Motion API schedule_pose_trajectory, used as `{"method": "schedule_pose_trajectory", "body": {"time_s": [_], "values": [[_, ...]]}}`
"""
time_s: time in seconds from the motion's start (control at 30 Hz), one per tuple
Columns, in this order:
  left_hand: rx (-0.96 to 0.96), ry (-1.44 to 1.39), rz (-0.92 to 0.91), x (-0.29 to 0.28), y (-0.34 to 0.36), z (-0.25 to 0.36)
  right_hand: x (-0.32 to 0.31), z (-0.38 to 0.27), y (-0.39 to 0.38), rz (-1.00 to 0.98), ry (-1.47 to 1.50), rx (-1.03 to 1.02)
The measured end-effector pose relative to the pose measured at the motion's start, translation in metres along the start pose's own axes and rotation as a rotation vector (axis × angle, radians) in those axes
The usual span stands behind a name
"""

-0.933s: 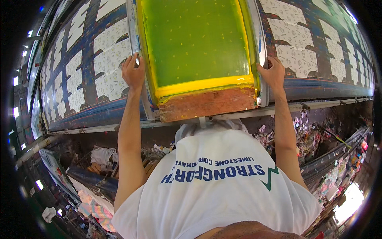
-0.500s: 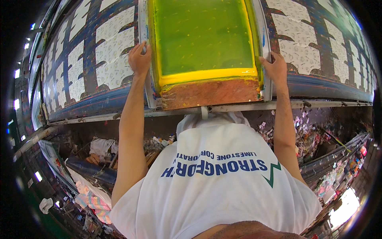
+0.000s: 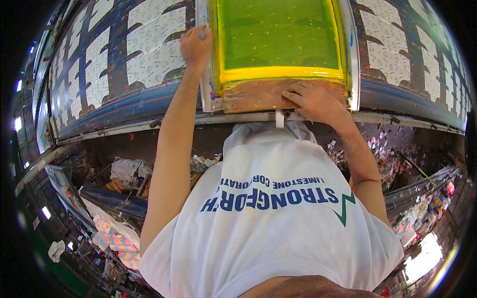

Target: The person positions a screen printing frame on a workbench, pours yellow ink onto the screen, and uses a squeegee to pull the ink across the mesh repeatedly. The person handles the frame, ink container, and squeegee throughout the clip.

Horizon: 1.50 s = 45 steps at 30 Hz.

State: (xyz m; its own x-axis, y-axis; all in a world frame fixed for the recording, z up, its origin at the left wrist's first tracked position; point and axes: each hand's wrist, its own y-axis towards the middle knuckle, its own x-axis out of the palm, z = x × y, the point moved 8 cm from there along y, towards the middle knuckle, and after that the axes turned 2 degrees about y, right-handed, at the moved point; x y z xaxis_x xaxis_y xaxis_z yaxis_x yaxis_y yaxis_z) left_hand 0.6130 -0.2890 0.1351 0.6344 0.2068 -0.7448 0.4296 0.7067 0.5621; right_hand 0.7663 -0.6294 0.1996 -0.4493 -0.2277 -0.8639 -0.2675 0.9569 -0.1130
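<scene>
A screen-printing frame (image 3: 283, 74) lies on the long table, its green mesh (image 3: 278, 39) bordered by yellow ink. Pale metal rails run along both sides. My left hand (image 3: 196, 45) is closed at the left rail (image 3: 205, 84), with a small greyish rounded part by the thumb that I cannot make out. Across the near end of the frame is a brown, ink-stained strip (image 3: 253, 96). My right hand (image 3: 318, 103) grips this strip's near edge right of its middle, fingers bent over the top. Its thumb is low by the edge, partly hidden.
White printed fabric pieces (image 3: 154, 44) lie in rows on the dark table on both sides. A metal bar (image 3: 184, 120) with short pegs follows the near edge, and a white hook (image 3: 279, 119) sits below the frame. Scraps (image 3: 377, 149) litter the ground at right.
The frame now appears farther right and higher in view. My right hand has left the right rail and moved inward onto the brown near strip. My left hand stays at the left rail.
</scene>
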Motion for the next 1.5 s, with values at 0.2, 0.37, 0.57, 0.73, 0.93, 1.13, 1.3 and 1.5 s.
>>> {"method": "schedule_pose_trajectory", "body": {"time_s": [0.2, 0.37, 0.57, 0.73, 0.93, 1.13, 1.3, 1.5], "values": [[-0.028, -0.039, -0.009, 0.005, 0.000, -0.005, -0.024, -0.007, 0.009, 0.212, -0.119, 0.053], [0.068, -0.031, 0.021, 0.009, -0.001, -0.007, -0.023, 0.001, 0.025, 0.261, -0.201, 0.189], [0.085, -0.042, 0.051, 0.012, -0.003, -0.008, -0.013, 0.016, 0.029, 0.272, -0.212, 0.336], [0.049, -0.065, 0.047, 0.011, -0.004, -0.009, -0.014, 0.011, 0.031, 0.237, -0.259, 0.270], [0.036, -0.100, 0.040, 0.010, -0.002, -0.008, -0.016, 0.022, 0.033, 0.158, -0.278, 0.346], [0.058, -0.115, 0.052, 0.009, -0.004, -0.008, -0.015, 0.021, 0.032, 0.168, -0.224, 0.485], [0.032, -0.077, 0.033, 0.011, -0.002, -0.006, -0.034, 0.009, 0.026, 0.191, -0.237, 0.477], [0.087, -0.082, 0.038, 0.010, -0.001, -0.006, -0.026, 0.029, 0.033, 0.213, -0.207, 0.482]]}}
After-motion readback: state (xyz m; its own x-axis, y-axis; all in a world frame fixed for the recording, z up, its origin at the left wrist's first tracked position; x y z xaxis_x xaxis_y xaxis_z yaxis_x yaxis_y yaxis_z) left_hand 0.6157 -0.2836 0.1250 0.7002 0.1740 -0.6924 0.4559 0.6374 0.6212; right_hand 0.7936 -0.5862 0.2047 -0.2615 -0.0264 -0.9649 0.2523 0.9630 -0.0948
